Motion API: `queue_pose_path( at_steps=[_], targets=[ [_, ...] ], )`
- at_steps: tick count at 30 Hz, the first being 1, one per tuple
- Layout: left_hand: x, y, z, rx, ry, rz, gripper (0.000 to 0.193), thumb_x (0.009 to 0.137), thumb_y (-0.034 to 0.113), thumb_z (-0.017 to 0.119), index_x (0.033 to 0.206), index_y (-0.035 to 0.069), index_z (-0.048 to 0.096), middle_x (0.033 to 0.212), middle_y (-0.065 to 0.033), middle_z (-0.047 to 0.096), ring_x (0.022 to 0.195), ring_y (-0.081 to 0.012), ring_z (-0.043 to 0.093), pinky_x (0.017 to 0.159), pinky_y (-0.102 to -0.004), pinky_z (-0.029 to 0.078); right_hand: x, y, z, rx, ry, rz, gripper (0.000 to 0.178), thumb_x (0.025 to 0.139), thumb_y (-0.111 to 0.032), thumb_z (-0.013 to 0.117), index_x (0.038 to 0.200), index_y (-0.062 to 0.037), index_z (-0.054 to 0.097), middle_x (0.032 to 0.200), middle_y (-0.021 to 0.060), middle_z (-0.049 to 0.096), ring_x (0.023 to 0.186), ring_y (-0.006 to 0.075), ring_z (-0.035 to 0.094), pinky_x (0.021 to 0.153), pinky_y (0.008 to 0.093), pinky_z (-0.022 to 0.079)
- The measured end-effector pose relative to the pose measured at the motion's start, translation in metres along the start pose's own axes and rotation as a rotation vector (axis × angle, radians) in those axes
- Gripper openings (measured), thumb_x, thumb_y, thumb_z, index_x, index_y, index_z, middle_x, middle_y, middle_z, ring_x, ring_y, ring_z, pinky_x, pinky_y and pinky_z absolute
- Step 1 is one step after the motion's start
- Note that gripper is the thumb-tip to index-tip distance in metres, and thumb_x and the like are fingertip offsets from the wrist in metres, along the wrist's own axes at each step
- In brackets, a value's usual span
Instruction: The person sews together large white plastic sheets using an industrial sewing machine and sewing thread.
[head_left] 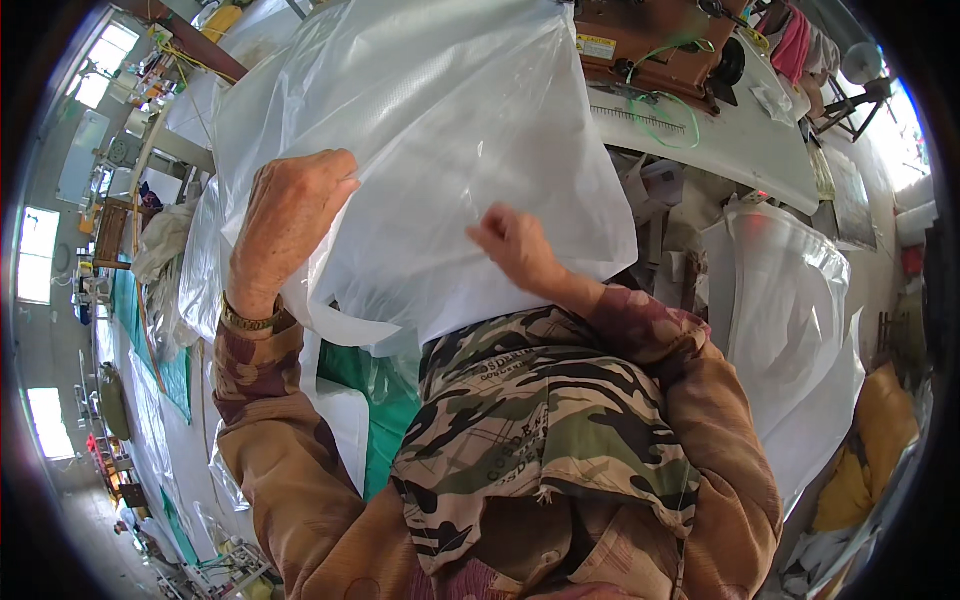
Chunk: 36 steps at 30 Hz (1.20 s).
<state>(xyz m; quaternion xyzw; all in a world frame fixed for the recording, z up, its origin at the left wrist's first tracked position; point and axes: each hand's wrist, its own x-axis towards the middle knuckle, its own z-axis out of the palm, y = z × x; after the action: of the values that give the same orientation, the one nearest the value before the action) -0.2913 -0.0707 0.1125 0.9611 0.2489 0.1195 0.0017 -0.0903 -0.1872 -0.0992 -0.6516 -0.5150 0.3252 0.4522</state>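
A large white translucent plastic sheet [430,120] spreads over the work surface in front of me and hangs down toward my lap. At its left side, my left hand [295,215] is closed, its fingers curled on a fold of the sheet's edge. My right hand [520,250] hovers over or touches the sheet's lower middle; I cannot tell which. Motion blurs its bent fingers, so whether they pinch anything does not show. A camouflage cloth [550,420] covers my lap, below the sheet's near edge.
A brown machine [640,45], probably for sewing, stands at the far right on a pale table [740,150] with a ruler scale. Green thread [665,120] loops there. More plastic sheets [785,300] hang at right. Green material [385,430] lies by my left forearm. A yellow-brown sack [870,450] slumps lower right.
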Motion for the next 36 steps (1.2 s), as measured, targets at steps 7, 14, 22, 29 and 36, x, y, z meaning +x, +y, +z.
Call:
queue_pose_path(
  at_steps=[7,14,22,29,36],
  targets=[
    [0.000,0.002,0.003,-0.007,0.023,0.019,0.014,0.087,0.010,0.069,0.088,-0.001,0.060,0.079,-0.0196,0.060,0.073,-0.0417,0.060,0.064,-0.0444,0.046,0.042,0.031,0.017,0.682,0.080,0.657,0.025,0.092,-0.027,0.072,0.102,-0.0051,0.066,0.077,-0.0011,0.058,0.061,0.0109,0.054,0.054,0.0296,0.052],
    [-0.002,0.001,0.005,-0.001,0.051,-0.009,0.014,0.088,0.009,0.069,0.088,-0.001,0.060,0.078,-0.0186,0.061,0.072,-0.0410,0.060,0.063,-0.0434,0.046,0.018,0.018,0.013,0.581,-0.142,0.355,0.018,0.093,-0.021,0.070,0.096,-0.0039,0.066,0.075,-0.0005,0.060,0.068,0.0115,0.060,0.063,0.0261,0.051],
    [-0.020,0.033,0.031,-0.389,-0.090,-0.033,0.021,0.088,0.012,0.070,0.082,0.000,0.054,0.074,-0.0182,0.054,0.067,-0.0399,0.055,0.058,-0.0427,0.042,-0.064,-0.074,-0.041,0.311,-0.200,-0.244,0.008,0.097,-0.004,0.057,0.091,0.0018,0.054,0.076,0.0076,0.063,0.072,0.0155,0.065,0.065,0.0300,0.052],
    [-0.033,0.073,0.097,-0.755,-0.097,-0.058,0.012,0.089,0.007,0.067,0.087,-0.001,0.058,0.078,-0.0193,0.058,0.069,-0.0414,0.055,0.060,-0.0408,0.045,-0.066,-0.071,-0.041,-0.065,-0.130,-0.393,0.013,0.089,-0.009,0.062,0.096,-0.0017,0.054,0.070,0.0150,0.064,0.067,0.0374,0.066,0.059,0.0452,0.051],
    [-0.042,0.079,0.125,-0.927,-0.099,-0.128,0.010,0.096,0.005,0.059,0.104,0.001,0.060,0.079,-0.0183,0.064,0.069,-0.0388,0.059,0.064,-0.0370,0.049,-0.069,-0.059,-0.035,-0.316,-0.212,-0.318,0.021,0.089,-0.019,0.064,0.099,-0.0026,0.056,0.063,0.0158,0.063,0.061,0.0383,0.065,0.057,0.0480,0.051]
  ],
)
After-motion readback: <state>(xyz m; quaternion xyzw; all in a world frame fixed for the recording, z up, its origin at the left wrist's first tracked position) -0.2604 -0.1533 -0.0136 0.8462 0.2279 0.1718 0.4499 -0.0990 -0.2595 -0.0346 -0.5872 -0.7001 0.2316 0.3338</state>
